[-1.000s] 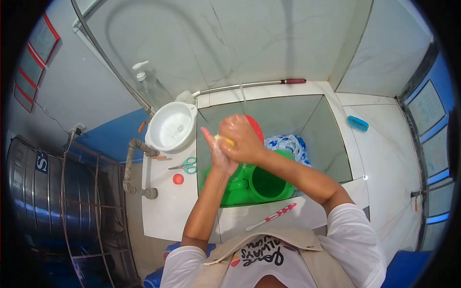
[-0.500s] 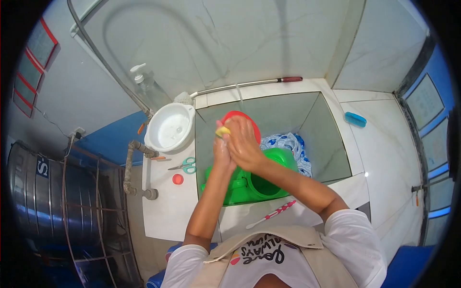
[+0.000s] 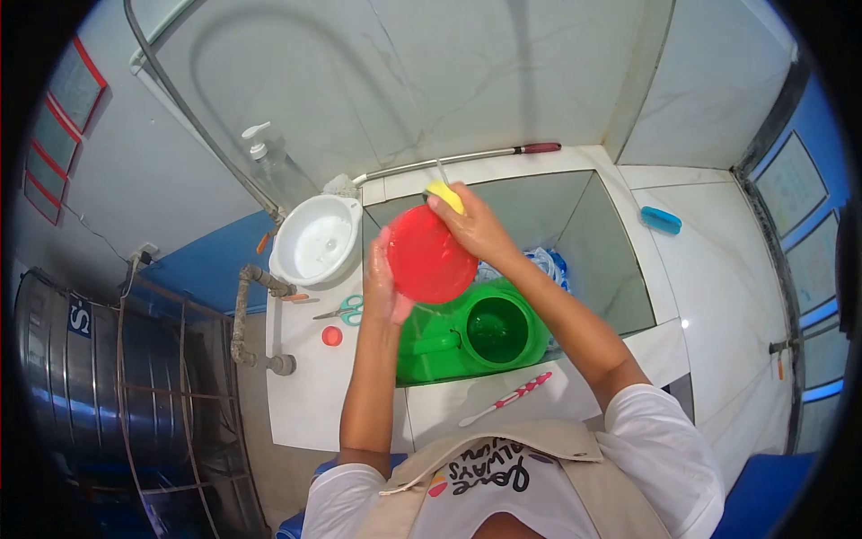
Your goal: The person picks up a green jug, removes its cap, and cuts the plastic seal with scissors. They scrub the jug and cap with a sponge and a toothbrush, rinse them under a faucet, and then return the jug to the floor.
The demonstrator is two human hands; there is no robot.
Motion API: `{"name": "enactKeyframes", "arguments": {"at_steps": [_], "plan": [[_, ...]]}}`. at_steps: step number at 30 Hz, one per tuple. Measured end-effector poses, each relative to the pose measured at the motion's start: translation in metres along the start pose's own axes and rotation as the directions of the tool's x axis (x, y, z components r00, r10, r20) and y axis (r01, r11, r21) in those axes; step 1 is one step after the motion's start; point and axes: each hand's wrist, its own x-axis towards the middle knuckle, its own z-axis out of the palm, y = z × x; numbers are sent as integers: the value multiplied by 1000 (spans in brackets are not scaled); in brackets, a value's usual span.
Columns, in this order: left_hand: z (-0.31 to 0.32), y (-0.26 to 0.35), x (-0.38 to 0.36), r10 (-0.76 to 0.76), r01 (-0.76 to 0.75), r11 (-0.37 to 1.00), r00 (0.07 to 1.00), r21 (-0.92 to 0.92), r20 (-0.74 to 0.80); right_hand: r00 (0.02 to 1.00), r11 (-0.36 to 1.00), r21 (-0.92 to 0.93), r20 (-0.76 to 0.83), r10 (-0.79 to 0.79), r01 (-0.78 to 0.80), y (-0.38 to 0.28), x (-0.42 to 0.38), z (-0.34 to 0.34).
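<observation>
Your left hand [image 3: 382,280] grips the red dish [image 3: 433,255] by its left edge, above the sink [image 3: 603,260]. Your right hand [image 3: 474,225] holds a yellow sponge [image 3: 444,197] at the dish's upper right rim. Below the dish, in the sink: green container [image 3: 429,357], round opening facing up; patterned cloth [image 3: 549,266] beside it, partly hidden by your right forearm. On the surface [image 3: 310,395] to your left: white basin [image 3: 316,241], teal-handled scissors [image 3: 350,311], small red cap [image 3: 332,336]. Pink-and-white brush [image 3: 507,399] lies along the near edge; blue brush [image 3: 662,220] off right.
</observation>
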Motion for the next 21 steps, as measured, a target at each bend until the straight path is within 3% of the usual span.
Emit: {"name": "enactKeyframes", "arguments": {"at_steps": [1,2,3,4,6,8,10,12,13,15,17,19,20,21], "plan": [[-18,4,8,9,-9,1000,1000,0,-3,965,933,270,173,197,-239,-2,-2,-7],[-45,3,18,-5,11,998,995,59,-97,862,741,461,388,327,-489,-4,-5,-10],[-53,3,22,-15,37,993,981,115,-191,860,742,459,395,323,-489,-5,-8,-8],[-60,-1,24,-8,31,993,981,115,-193,878,685,549,320,356,-478,-5,-11,-6],[-51,-12,28,309,-13,793,871,609,-383,887,627,634,247,391,-453,3,-14,1],[-28,-39,24,376,-68,769,852,635,-365,954,936,262,-125,274,-234,16,-16,11],[-17,-52,21,437,-109,748,824,655,-361,962,933,273,-72,264,-236,-6,-27,20],[-14,-53,20,114,-17,952,946,305,-302,955,907,301,119,272,-296,-16,-32,24],[-15,-48,20,117,-19,952,945,306,-306,955,906,303,124,271,-296,-7,-26,25],[-11,-29,14,-124,123,992,991,-15,-57,959,866,444,254,122,-228,2,-15,18],[-15,-23,15,-70,65,996,994,-64,-82,962,895,368,197,188,-250,8,-29,14],[-26,-18,18,-139,126,970,989,-210,-48,977,996,60,201,-74,63,18,-49,24],[-20,-22,16,-111,102,983,993,-151,-50,957,960,142,129,-260,242,10,-54,31],[-14,-27,12,-113,103,983,992,-154,-53,957,961,143,133,-257,238,7,-49,28]]}}
